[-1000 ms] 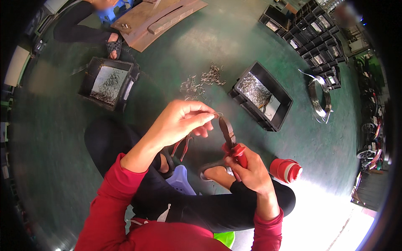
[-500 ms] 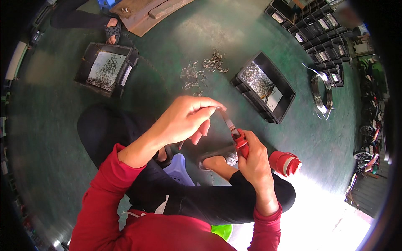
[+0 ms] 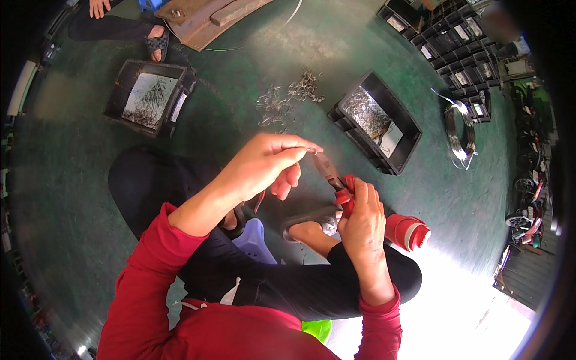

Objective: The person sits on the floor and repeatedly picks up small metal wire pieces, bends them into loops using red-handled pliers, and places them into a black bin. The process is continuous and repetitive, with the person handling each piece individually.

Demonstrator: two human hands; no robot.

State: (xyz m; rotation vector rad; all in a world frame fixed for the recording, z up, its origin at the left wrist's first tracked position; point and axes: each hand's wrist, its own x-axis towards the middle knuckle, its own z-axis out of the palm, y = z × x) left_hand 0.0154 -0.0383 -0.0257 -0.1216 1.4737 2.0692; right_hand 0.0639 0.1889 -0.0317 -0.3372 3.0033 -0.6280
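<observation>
My left hand (image 3: 267,168) is closed in a pinch at the thumb and forefinger. A small bent piece of metal wire (image 3: 311,150) shows at its fingertips, mostly hidden by them. My right hand (image 3: 363,225) is wrapped around the red handles of a pair of pliers (image 3: 327,170), whose jaws point up and left and reach the wire piece. A thin red-edged thing (image 3: 259,202) shows just below my left hand; I cannot make out what it is or whether it is held.
Bent wire pieces (image 3: 306,87) lie heaped on the green floor ahead. Black crates with metal pieces stand at left (image 3: 114,114) and right (image 3: 408,147). A wire coil (image 3: 461,135) lies farther right. A red cylinder (image 3: 407,233) is by my right knee; another person's foot (image 3: 157,45) is far left.
The pliers have turned slightly, showing their jaws' broader face. My hands stay close together. At the far left another person's hand has come into view, and a pale strand shows near the board.
</observation>
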